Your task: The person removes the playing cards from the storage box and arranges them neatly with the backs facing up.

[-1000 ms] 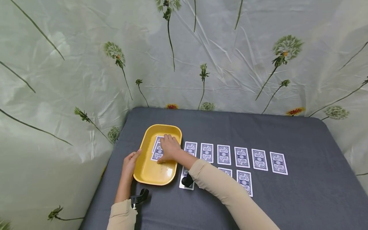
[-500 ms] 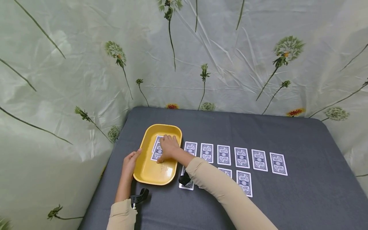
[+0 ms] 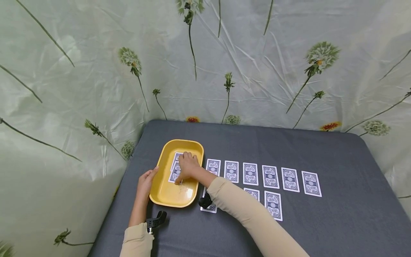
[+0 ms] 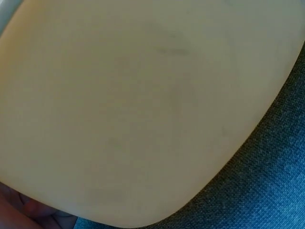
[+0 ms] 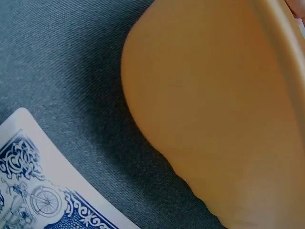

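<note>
A yellow tray [image 3: 168,198] sits at the left of the table, its outer wall [image 4: 143,109] filling most of the left wrist view. My left hand [image 3: 145,184] grips its left rim, thumb on top. Inside the tray, blue-and-white playing cards lie face down, overlapping. My right hand [image 3: 188,167] reaches over the right rim and holds the lower playing card [image 3: 174,174], fingers toward its far end and thumb at its near end. Part of that card is hidden under the hand. Another playing card [image 3: 177,157] shows beyond it.
Several face-down cards [image 3: 250,174] form a row right of the tray. A second, nearer row [image 3: 273,206] is partly covered by the right forearm. A dark grey cloth [image 3: 321,228] covers the table, and a flower-printed sheet [image 3: 257,71] hangs behind.
My right hand has shifted slightly toward me within the tray, and the lower card has slid with it, baring more of the card beyond. The left hand keeps its hold on the rim.
</note>
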A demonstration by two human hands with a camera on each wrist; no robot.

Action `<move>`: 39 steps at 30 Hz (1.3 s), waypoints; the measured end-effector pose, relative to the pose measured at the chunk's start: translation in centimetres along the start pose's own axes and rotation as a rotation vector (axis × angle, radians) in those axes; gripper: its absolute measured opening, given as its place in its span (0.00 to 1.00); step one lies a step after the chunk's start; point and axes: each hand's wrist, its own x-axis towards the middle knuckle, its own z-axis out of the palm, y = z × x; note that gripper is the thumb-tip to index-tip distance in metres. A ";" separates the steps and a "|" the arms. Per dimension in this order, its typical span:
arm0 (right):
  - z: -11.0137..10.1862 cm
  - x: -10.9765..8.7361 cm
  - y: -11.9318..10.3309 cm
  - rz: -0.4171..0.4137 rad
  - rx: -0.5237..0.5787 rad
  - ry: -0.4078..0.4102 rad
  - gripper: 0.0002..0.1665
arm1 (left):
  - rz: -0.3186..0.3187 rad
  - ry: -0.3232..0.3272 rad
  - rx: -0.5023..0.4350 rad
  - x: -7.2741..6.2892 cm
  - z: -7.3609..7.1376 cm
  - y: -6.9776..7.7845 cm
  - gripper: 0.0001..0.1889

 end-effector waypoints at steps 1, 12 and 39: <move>0.1 0.0 0.0 -0.002 -0.011 0.002 0.57 | -0.001 -0.002 0.001 0.0 0.0 0.0 0.24; 0.7 -0.5 -0.7 -0.018 -0.065 0.042 0.57 | 0.004 0.012 -0.021 0.3 0.2 -0.4 0.24; 1.6 -2.0 -2.2 -0.083 -0.081 0.020 0.57 | 0.001 0.016 -0.029 0.4 0.3 -0.6 0.24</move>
